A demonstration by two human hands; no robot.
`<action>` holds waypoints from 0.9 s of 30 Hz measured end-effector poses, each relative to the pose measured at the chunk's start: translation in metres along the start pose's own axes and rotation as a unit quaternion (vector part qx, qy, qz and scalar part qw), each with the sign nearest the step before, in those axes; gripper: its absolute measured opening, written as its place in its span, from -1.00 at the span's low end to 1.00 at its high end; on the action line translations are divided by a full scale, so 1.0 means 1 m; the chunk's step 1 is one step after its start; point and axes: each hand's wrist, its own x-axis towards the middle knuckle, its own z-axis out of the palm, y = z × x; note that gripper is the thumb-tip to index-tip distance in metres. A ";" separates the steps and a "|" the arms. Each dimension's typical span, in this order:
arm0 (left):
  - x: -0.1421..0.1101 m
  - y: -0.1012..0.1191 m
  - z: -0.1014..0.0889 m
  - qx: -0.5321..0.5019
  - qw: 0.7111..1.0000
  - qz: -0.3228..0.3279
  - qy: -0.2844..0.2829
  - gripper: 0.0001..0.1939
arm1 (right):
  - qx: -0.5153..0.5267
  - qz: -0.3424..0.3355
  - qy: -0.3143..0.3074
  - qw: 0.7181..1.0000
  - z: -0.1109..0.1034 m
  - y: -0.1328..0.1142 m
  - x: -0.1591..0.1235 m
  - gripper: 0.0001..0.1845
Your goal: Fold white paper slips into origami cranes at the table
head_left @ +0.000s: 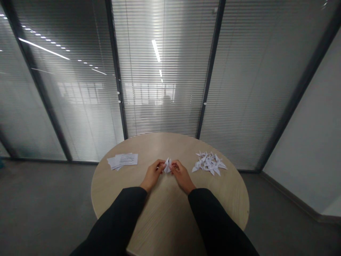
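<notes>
A small piece of white folded paper (167,165) rests just above the middle of a round wooden table (160,217). My left hand (153,175) pinches its left side and my right hand (182,174) pinches its right side, fingers closed on it. Both arms wear black sleeves and reach in from the near edge.
A pile of several folded white paper figures (209,163) lies on the table to the right of my hands. A small stack of printed paper sheets (123,160) lies to the left. Glass walls with blinds (165,71) stand behind the table; grey floor surrounds it.
</notes>
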 end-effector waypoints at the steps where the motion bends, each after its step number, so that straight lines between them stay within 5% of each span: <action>1: 0.000 0.000 0.000 -0.005 1.000 0.005 0.002 -0.72 | 0.003 0.001 -0.009 1.000 0.000 0.000 0.000 -0.76; 7: -0.001 0.002 0.001 -0.004 1.000 0.012 -0.015 -0.71 | 0.028 0.006 -0.061 0.998 0.001 -0.011 -0.004 -0.73; 15: -0.008 0.011 0.005 0.043 0.997 -0.003 -0.068 -0.67 | -0.010 -0.007 -0.058 0.998 0.001 -0.022 -0.007 -0.66; 27: -0.010 0.012 0.007 0.133 0.989 0.037 -0.048 -0.67 | -0.030 -0.018 -0.064 0.997 0.005 -0.020 -0.009 -0.66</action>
